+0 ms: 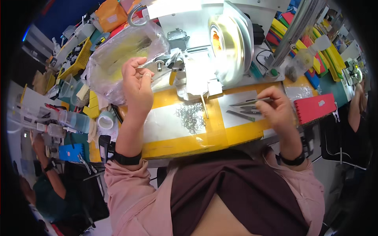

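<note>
My left hand (pixel 138 84) is raised beside the small bench machine (pixel 195 74), its fingers curled in and the thumb bent toward them. Whatever lies between those fingertips is too small to make out. The machine's metal clamp (pixel 173 61), with a yellow-handled part, is just to their right. On the right, my right hand (pixel 278 108) pinches a pair of slim grey tweezers (pixel 249 102) above a white sheet (pixel 236 98). Under and beside it lie more thin grey tools (pixel 241 115). Many tiny dark wire-like pieces (pixel 191 118) are scattered on the white paper before the machine.
A large shiny reel (pixel 228 49) stands behind the machine. To the left is a plastic-wrapped tray (pixel 118 59), with a tape roll (pixel 105 120) nearer me. A red notebook (pixel 315 108) lies at the right. Other people's arms (pixel 51 169) show at both sides.
</note>
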### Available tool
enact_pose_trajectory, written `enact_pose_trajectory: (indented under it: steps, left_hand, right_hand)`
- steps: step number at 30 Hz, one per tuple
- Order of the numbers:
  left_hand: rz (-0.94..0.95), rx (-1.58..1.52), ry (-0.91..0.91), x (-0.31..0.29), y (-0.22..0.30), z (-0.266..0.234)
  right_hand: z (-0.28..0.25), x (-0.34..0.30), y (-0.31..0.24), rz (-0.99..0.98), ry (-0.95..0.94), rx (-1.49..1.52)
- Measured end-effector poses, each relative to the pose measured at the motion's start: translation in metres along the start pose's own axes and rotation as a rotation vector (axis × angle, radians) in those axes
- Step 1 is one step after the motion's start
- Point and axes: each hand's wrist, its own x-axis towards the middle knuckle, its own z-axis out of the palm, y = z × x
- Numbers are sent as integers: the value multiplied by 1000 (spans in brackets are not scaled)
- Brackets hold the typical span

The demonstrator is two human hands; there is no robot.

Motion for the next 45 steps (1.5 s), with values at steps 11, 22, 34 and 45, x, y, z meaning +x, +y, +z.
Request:
enact_pose_trajectory:
  steps: [11, 22, 34, 45]
  left_hand:
    - [-178, -157, -55, -1, -1, 0]
    - [-407, -229, -191, 17, -15, -5]
    - [-208, -518, -527, 69, 37, -19]
    - [-61, 4, -445, 48, 48, 7]
  right_hand:
    - [6, 5, 29, -118, 180, -127]
    - [0, 3, 46, -157, 123, 128]
    - [-3, 0, 47, -305, 132, 30]
    - [2, 0, 49, -392, 304, -176]
